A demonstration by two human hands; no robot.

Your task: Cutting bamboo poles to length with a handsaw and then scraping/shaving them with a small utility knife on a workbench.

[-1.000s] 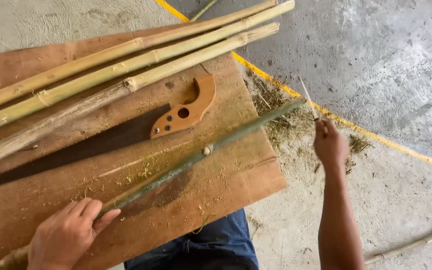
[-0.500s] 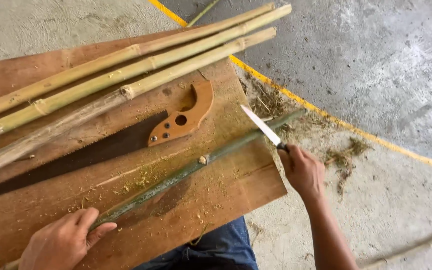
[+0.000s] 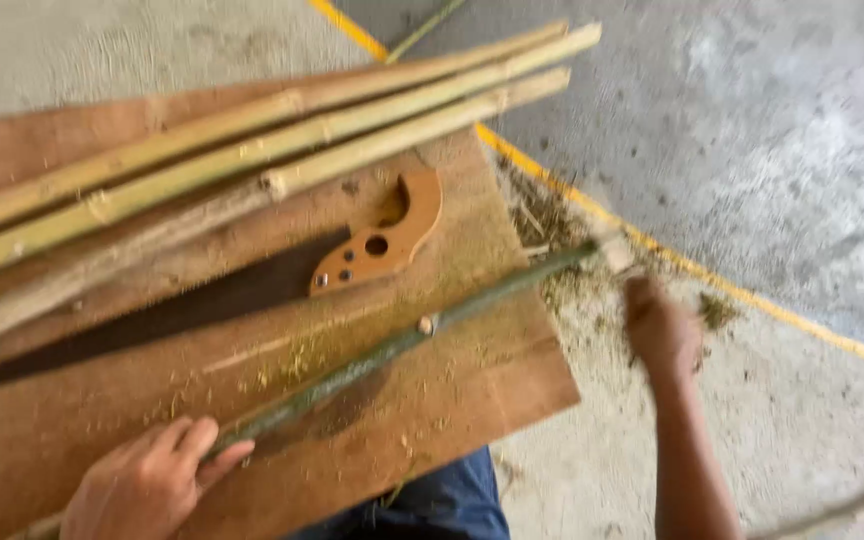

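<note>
My left hand (image 3: 147, 482) presses a thin green bamboo stick (image 3: 392, 347) down on a brown wooden board (image 3: 452, 410). The stick runs diagonally up to the right, and its tip overhangs the board's right edge. My right hand (image 3: 660, 328) is just right of that tip, blurred, closed on a knife (image 3: 612, 250) whose pale blade shows only as a smear by the stick's end.
Three long pale bamboo poles (image 3: 282, 140) lie across the board's far side. A hand saw with a brown wooden handle (image 3: 382, 240) and dark blade lies in the middle. A yellow line (image 3: 752, 297) crosses the concrete floor, with green shavings beside it.
My right hand swung the knife in toward the stick's tip, then down and right past it. My left hand kept hold of the stick.
</note>
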